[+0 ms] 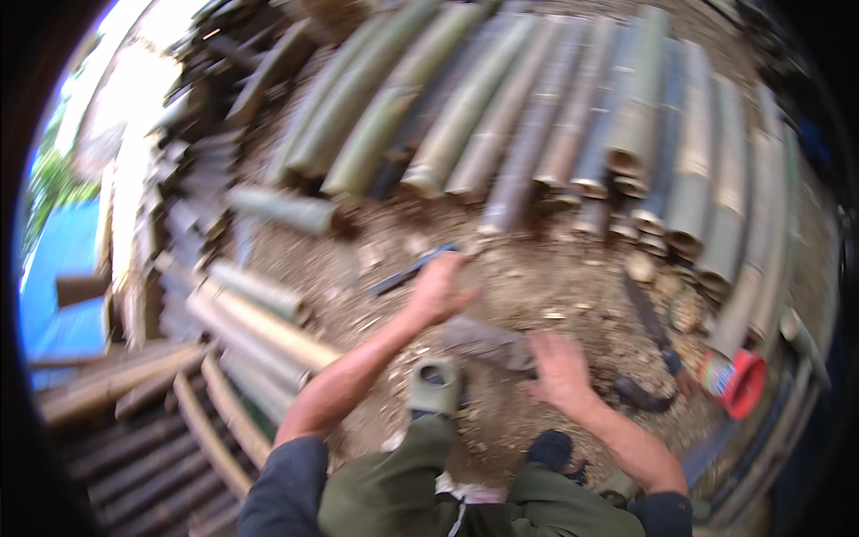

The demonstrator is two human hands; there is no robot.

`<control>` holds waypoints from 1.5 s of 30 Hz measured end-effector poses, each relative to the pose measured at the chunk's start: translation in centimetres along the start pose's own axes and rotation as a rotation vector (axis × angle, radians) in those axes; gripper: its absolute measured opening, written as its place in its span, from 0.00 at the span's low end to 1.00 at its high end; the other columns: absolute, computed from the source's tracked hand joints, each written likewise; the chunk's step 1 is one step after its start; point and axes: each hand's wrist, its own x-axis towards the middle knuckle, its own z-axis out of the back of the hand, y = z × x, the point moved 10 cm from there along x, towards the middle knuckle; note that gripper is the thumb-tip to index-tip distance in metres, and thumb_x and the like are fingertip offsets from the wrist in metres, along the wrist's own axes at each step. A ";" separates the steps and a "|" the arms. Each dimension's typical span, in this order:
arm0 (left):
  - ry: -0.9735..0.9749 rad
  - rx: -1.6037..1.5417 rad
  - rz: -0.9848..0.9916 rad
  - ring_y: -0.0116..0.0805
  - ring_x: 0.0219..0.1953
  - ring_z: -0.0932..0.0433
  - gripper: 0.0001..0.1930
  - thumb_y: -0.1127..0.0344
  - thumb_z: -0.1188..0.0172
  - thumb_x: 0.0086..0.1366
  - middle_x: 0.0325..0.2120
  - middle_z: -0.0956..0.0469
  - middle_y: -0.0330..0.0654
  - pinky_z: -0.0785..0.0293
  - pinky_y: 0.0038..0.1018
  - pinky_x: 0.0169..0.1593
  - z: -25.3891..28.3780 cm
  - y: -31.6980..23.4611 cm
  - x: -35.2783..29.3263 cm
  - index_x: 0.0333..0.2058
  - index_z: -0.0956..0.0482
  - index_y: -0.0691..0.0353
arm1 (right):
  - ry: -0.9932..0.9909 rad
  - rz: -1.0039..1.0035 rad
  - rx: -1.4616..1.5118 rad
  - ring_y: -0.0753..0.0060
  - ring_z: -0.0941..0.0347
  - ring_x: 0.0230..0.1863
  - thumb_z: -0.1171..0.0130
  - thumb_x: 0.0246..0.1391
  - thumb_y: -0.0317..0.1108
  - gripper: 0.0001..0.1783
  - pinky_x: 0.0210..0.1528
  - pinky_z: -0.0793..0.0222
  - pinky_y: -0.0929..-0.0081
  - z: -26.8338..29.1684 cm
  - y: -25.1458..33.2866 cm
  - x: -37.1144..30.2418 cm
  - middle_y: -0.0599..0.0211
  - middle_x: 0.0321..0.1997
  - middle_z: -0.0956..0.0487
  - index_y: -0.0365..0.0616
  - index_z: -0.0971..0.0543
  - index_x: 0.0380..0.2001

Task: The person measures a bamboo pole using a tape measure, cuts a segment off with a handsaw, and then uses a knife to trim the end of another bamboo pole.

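My left hand [436, 291] reaches over the dirt, its thumb spread away from the fingers. Its fingertips are at the blue end of a narrow dark tool [407, 273]; blur hides whether they touch it. My right hand [559, 369] is held low with fingers apart, beside a flat grey-brown piece [488, 344] whose material I cannot make out. Right of that hand lies a long dark blade [646, 309] with a dark handle. A curved dark object [642, 395] rests nearer to me.
Cut bamboo poles [546, 107] lie side by side across the far ground. More poles [259, 318] and a slatted bamboo frame [152, 447] are at left. A red container [743, 385] lies tipped at right. My shoe [435, 387] stands between my arms.
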 end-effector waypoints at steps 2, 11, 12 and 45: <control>0.069 -0.042 0.092 0.50 0.58 0.28 0.30 0.53 0.31 0.59 0.54 0.28 0.54 0.31 0.41 0.61 -0.3 0.8 -4.7 0.55 0.27 0.63 | 0.000 -0.084 0.006 0.50 0.33 0.58 0.23 0.38 0.46 0.50 0.62 0.37 0.52 -2.2 -1.3 -0.9 0.53 0.56 0.28 0.41 0.34 0.63; -0.401 -0.038 0.637 0.49 0.57 0.29 0.27 0.56 0.34 0.59 0.53 0.29 0.53 0.32 0.39 0.62 6.4 16.3 -33.8 0.52 0.25 0.66 | -0.191 -0.241 -0.194 0.43 0.43 0.69 0.30 0.46 0.34 0.47 0.72 0.49 0.52 -1.9 -4.1 -6.3 0.46 0.68 0.39 0.41 0.40 0.68; -0.488 -0.111 0.750 0.49 0.57 0.29 0.26 0.56 0.35 0.59 0.53 0.29 0.54 0.33 0.38 0.62 7.6 18.7 -37.0 0.52 0.26 0.68 | -0.224 -0.235 -0.132 0.42 0.44 0.69 0.32 0.47 0.31 0.46 0.73 0.50 0.52 -0.8 -3.9 -7.8 0.45 0.69 0.41 0.41 0.41 0.69; -0.954 -1.859 0.410 0.41 0.38 0.19 0.38 0.46 0.34 0.57 0.38 0.22 0.48 0.17 0.38 0.44 5.3 21.1 -48.9 0.56 0.34 0.68 | 0.087 0.108 0.000 0.66 0.24 0.35 0.36 0.54 0.36 0.36 0.43 0.26 0.67 15.1 19.7 -0.5 0.56 0.48 0.21 0.46 0.35 0.66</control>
